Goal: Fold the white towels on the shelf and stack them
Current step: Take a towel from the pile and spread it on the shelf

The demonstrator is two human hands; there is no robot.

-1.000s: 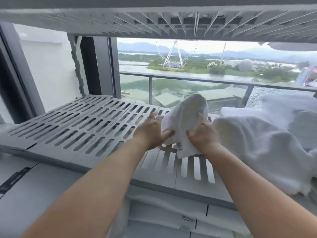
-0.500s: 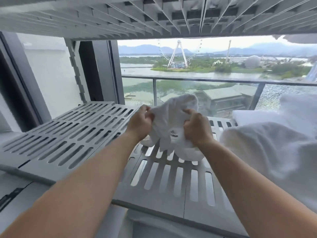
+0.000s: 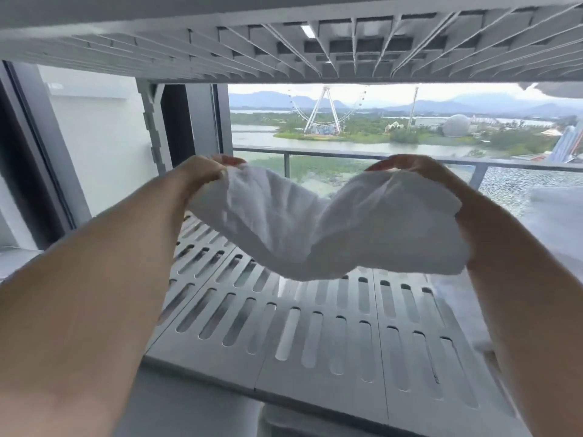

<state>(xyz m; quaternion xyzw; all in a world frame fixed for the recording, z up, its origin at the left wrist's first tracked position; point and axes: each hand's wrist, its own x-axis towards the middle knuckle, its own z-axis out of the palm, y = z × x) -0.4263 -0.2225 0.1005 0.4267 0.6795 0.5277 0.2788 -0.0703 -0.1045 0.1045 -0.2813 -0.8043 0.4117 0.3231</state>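
Observation:
A small white towel hangs in the air above the grey slotted shelf, stretched between both hands and sagging in the middle. My left hand pinches its left top corner. My right hand pinches its right top corner. The towel's lower edge floats a little above the shelf surface. A blurred white patch of more towels shows at the right edge, mostly hidden behind my right forearm.
A second slotted shelf runs close overhead. A grey upright post stands at the back left. Behind the shelf is a window with a balcony railing. The shelf's front edge lies near my forearms.
Both hands rose and moved apart, pulling the bunched towel off the shelf and spreading it wide in the air. The view has shifted closer and to the left, so the towel pile is nearly out of sight.

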